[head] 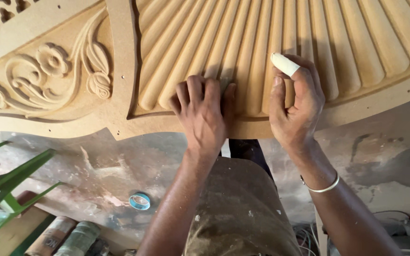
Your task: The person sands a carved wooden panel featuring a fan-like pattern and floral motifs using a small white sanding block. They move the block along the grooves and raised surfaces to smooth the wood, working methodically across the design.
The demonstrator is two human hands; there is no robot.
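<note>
left hand (204, 114) presses flat on fluted panel (271, 42) | right hand (294, 106) pinches nothing visible, bandaged finger (284, 64) raised | risk: uneven pressure flattens flute ridges

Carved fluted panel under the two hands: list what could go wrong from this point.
1. The left hand presses into the grooves of the fluted panel; uneven pressure could flatten or round a ridge.
2. The right hand has one fingertip wrapped in white tape; more rubbing against the ribs might aggravate that finger.
3. The panel's lower edge overhangs the floor; hard pushing near it may tip or shift the board.
</note>
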